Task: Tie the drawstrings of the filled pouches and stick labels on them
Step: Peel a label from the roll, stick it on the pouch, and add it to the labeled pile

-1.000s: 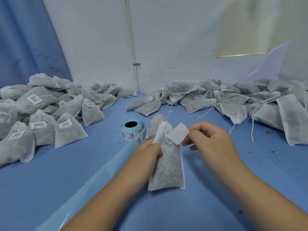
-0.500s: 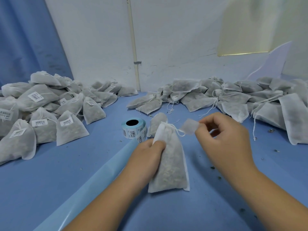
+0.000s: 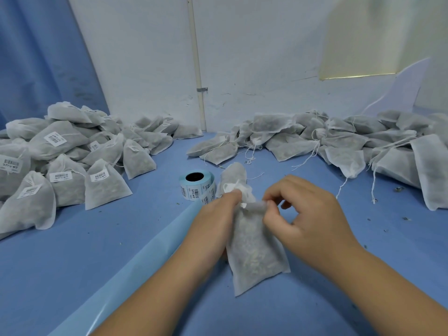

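Left grip [image 3: 218, 221] on pouch [image 3: 254, 253], blue table [image 3: 97, 263]

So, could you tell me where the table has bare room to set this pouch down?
Widest bare patch: near left of the table, between the labelled pile and the left hand. Another near right, between the right hand and the unlabelled pile. A lane runs behind the label roll. Crowded: both piles, and around the held pouch.
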